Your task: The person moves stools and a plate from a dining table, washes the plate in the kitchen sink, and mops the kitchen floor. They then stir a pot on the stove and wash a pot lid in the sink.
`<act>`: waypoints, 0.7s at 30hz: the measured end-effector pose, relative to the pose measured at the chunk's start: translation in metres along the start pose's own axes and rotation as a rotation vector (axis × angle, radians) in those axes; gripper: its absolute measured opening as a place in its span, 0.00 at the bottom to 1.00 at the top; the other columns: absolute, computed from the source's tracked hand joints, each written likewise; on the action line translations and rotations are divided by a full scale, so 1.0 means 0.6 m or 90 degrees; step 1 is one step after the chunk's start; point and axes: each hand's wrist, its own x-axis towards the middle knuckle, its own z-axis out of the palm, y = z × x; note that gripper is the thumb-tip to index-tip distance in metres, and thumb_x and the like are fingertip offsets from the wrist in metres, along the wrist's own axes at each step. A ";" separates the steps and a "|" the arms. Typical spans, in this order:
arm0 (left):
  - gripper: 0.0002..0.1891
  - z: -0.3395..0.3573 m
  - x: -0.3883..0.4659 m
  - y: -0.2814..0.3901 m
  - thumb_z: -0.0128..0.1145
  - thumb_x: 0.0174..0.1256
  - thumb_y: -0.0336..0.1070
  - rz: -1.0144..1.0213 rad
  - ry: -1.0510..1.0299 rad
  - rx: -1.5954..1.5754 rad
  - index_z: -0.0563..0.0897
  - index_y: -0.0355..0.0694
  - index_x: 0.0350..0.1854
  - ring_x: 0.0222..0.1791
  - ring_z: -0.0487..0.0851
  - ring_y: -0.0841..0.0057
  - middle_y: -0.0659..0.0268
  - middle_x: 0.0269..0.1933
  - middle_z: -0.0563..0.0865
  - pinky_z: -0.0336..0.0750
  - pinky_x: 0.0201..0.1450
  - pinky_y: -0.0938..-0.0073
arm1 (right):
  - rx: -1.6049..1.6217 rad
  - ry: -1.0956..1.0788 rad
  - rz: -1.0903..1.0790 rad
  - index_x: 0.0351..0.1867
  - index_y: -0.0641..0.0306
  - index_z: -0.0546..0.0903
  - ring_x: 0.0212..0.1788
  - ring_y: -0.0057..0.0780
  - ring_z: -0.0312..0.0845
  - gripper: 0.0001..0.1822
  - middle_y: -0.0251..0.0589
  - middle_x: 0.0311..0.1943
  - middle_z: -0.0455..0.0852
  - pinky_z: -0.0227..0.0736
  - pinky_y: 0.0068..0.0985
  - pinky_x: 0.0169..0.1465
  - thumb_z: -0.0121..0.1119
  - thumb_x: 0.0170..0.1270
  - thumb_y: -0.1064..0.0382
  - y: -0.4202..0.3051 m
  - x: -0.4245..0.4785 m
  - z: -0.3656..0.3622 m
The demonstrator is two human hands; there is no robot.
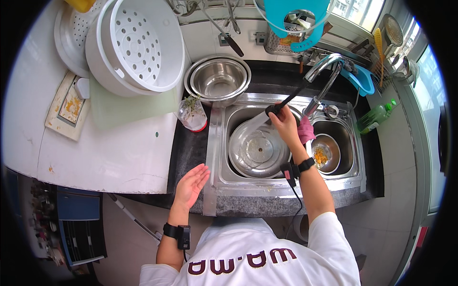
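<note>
My right hand [285,123] grips the black spray head [273,109] of a pull-out hose, which runs down from the chrome faucet [323,77]. Water sprays from it leftward and down over a large round metal basin [250,153] in the left bowl of the steel sink [229,180]. My left hand [193,186] is raised over the counter's front edge, left of the sink, palm up and fingers together, with nothing in it. A pink cloth [306,131] hangs on the divider beside my right hand. A small steel bowl [334,153] with orange and yellow scraps sits in the right bowl.
Nested steel bowls [220,77] and a plastic container of sprigs [192,114] stand left of the sink. White perforated baskets [139,46] rest on a pale green board [132,107]. A green bottle [375,117] stands at the right. A blue bib-like item [298,14] hangs above.
</note>
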 end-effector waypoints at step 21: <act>0.20 -0.001 -0.006 0.005 0.43 0.68 0.24 0.009 -0.004 -0.007 0.67 0.25 0.62 0.61 0.74 0.62 0.48 0.60 0.74 0.69 0.66 0.67 | -0.157 0.047 -0.028 0.49 0.68 0.74 0.42 0.24 0.81 0.18 0.40 0.40 0.84 0.74 0.20 0.45 0.64 0.58 0.70 0.005 0.033 -0.012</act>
